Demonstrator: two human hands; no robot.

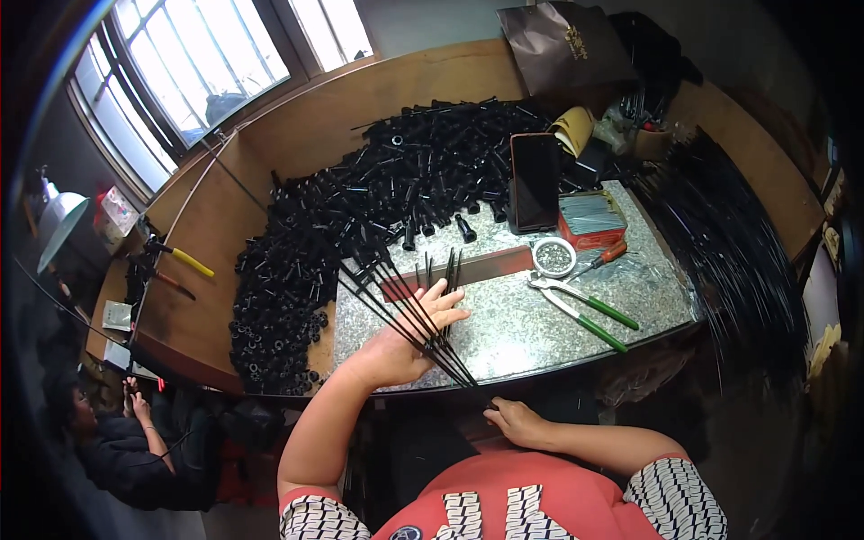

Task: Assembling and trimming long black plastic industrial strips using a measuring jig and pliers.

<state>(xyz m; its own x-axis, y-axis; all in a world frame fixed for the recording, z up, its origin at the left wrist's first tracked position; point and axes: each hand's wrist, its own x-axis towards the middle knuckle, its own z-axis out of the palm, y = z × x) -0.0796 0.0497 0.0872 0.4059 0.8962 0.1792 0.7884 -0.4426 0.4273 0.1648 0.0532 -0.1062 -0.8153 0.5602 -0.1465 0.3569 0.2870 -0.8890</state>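
A fan of thin black rods [456,367] slants across the front of the speckled stone worktop [504,337]. My right hand [522,423] is closed around their gathered lower ends, just off the worktop's front edge. My left hand [389,353] is at the rods' middle, fingers stretched and spread, with rods crossing over it. The rods' upper ends reach toward a heap of short black tubular parts [423,171]. A few more black rods [450,266] stick up by a long reddish-brown slot [504,263] beyond my left fingers.
Green-handled pliers [585,310], a bowl of small metal pieces [553,257], an orange-handled tool [612,253], a phone [535,184] and a red box [591,219] are to the right. Long black rods [729,243] lie far right. Wooden boards [193,310] wall the heap. Another person [135,441] sits at left.
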